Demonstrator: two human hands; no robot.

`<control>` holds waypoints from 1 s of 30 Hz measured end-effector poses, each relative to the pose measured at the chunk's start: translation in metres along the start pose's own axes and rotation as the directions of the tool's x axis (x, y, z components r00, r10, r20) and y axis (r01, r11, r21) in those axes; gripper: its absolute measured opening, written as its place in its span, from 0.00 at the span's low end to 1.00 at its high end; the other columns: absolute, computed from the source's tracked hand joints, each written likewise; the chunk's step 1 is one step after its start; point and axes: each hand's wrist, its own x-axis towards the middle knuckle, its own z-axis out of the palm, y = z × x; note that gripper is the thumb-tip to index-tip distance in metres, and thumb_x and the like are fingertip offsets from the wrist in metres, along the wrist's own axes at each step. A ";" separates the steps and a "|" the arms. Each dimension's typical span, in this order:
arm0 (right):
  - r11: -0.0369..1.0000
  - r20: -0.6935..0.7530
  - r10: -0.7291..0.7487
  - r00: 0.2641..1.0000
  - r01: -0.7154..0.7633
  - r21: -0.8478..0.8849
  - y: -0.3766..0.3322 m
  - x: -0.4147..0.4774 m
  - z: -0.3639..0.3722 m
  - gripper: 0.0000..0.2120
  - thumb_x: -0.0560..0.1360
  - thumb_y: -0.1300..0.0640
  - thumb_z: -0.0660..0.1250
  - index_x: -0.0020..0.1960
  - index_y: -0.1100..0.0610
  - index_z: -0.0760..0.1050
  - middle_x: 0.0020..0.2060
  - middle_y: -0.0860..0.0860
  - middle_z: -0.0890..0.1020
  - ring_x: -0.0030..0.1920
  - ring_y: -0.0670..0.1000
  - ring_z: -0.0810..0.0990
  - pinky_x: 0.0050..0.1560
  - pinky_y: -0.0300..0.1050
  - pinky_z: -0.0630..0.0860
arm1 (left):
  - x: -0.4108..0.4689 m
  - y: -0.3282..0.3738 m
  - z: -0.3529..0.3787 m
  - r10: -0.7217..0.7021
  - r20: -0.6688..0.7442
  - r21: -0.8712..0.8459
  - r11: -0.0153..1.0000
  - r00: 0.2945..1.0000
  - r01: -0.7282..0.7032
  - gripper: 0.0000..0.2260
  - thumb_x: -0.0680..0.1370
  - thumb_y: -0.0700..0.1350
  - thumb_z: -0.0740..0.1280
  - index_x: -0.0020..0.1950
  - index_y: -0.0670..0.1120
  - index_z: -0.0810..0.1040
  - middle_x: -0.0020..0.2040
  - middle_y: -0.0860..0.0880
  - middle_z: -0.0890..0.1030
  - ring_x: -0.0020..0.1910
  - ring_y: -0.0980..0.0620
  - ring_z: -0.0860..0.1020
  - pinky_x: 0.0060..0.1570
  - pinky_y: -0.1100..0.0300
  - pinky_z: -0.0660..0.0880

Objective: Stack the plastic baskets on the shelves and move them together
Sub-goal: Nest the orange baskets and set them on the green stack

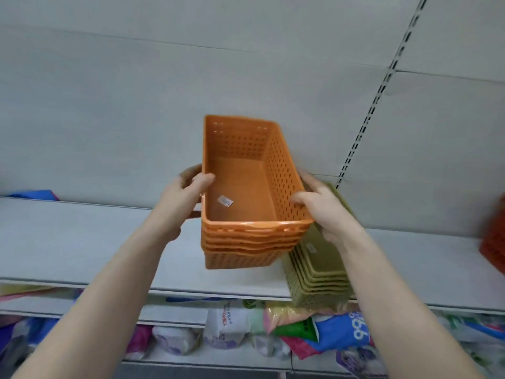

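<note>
Your right hand (325, 212) covers the top end of the olive-green basket stack (318, 272), so you cannot see how far back that stack reaches, and its lower front corner hangs past the shelf (82, 242) edge. At the far right a red-orange basket (494, 242) is cut off by the frame and blurred; only one corner of it shows. On the far left a blue and pink item (32, 193) lies at the back of the shelf, too little of it in view to name. The packaged goods (273, 329) on the lower shelf are blurred, and their print is not readable.

You hold one orange basket stack (246, 192) between both hands, raised just above the shelf and tilted so its open top faces you. Your left hand (185, 192) grips the left long wall with the thumb hooked over the rim and the fingers outside. Your right hand clasps the right long wall the same way.

About five nested orange rims show at the front. The green stack beside it shows about six rims, touching or nearly touching the orange one at the right. A single small white label (225, 201) lies on the orange basket floor.
</note>
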 end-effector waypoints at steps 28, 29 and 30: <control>0.992 -0.212 0.100 0.972 -0.115 -0.060 0.010 0.005 -0.219 0.21 0.73 0.68 0.61 0.61 0.53 0.80 0.44 0.55 0.85 0.31 0.51 0.81 0.27 0.36 0.74 | 0.015 0.012 0.175 0.182 0.254 -0.037 0.983 0.950 -0.179 0.22 0.76 0.50 0.70 0.69 0.55 0.72 0.64 0.50 0.75 0.57 0.52 0.80 0.47 0.61 0.81; 0.989 -0.199 0.103 0.975 -0.121 -0.079 0.012 0.008 -0.220 0.21 0.73 0.68 0.61 0.61 0.53 0.80 0.45 0.55 0.86 0.33 0.52 0.81 0.28 0.37 0.74 | 0.014 0.006 0.176 0.180 0.243 -0.016 0.983 0.953 -0.182 0.21 0.76 0.50 0.70 0.69 0.56 0.72 0.64 0.51 0.75 0.54 0.53 0.81 0.47 0.60 0.81; 0.986 -0.184 0.113 0.976 -0.133 -0.099 0.016 0.010 -0.218 0.22 0.73 0.68 0.61 0.62 0.52 0.80 0.45 0.55 0.86 0.34 0.53 0.81 0.29 0.38 0.74 | 0.012 -0.001 0.176 0.173 0.235 0.004 0.984 0.957 -0.179 0.21 0.77 0.50 0.69 0.70 0.56 0.71 0.64 0.51 0.75 0.53 0.53 0.82 0.49 0.59 0.81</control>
